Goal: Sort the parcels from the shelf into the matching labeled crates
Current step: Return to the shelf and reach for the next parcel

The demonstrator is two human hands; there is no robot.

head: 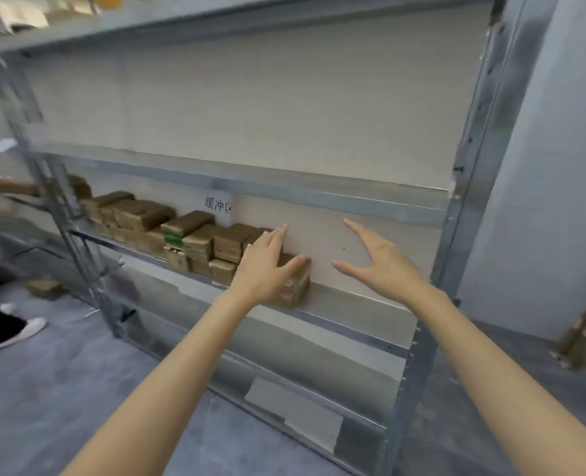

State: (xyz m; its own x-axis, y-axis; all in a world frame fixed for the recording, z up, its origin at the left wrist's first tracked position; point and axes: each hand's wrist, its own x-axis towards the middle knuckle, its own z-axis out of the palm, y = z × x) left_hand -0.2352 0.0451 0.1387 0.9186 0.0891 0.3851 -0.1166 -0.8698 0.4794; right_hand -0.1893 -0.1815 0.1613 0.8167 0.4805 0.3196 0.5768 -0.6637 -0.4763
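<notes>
Several brown cardboard parcels lie stacked in a row on the middle board of a grey metal shelf. My left hand rests on the rightmost stack of parcels, fingers spread over its top and thumb along its right side. My right hand hovers open to the right of that stack, palm facing left, a short gap away and holding nothing. One parcel further left carries a green label. No crates are in view.
A paper sign with printed characters hangs on the shelf's back wall. Another person's arm and shoe show at the left. A small box lies on the floor. The shelf's right upright stands close by.
</notes>
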